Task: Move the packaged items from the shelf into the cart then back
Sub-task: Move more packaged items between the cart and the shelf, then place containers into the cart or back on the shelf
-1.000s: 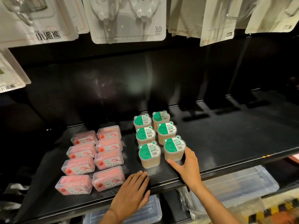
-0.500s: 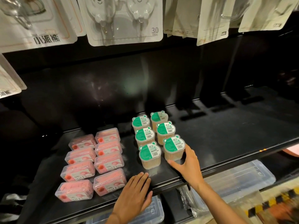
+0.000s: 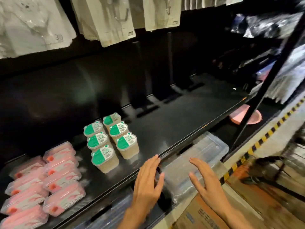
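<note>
**Both my hands hang free at the shelf's front edge, holding nothing**

The black shelf (image 3: 173, 129) fills most of my view, a dark board running from lower left up toward the right, with a dark back panel behind it. White carded packages (image 3: 105, 20) hang in a row above it, blurred. Under the shelf's front edge lies a clear plastic bin (image 3: 206, 151), and nearer to me the corner of a brown cardboard box (image 3: 198, 215). A yellow-and-black striped strip (image 3: 257, 142) runs along the floor at right, and something pink (image 3: 254, 117) sits low behind a black upright post.

On the left part of the shelf lie the pink packs (image 3: 44, 182), flat clear boxes set in two rows, touching one another. Just to their right stand the green-lidded tubs (image 3: 112, 139), six of them, upright, in two rows of three, packed close.

My left hand (image 3: 146, 184) hovers over the shelf's front lip, fingers straight and slightly spread, gripping nothing; its fingertips reach the edge, near the front tubs but apart from them. My right hand (image 3: 206, 184) is held over the clear bin, off the shelf, fingers straight and fanned apart, also empty. The two hands are near each other, not touching.
</note>
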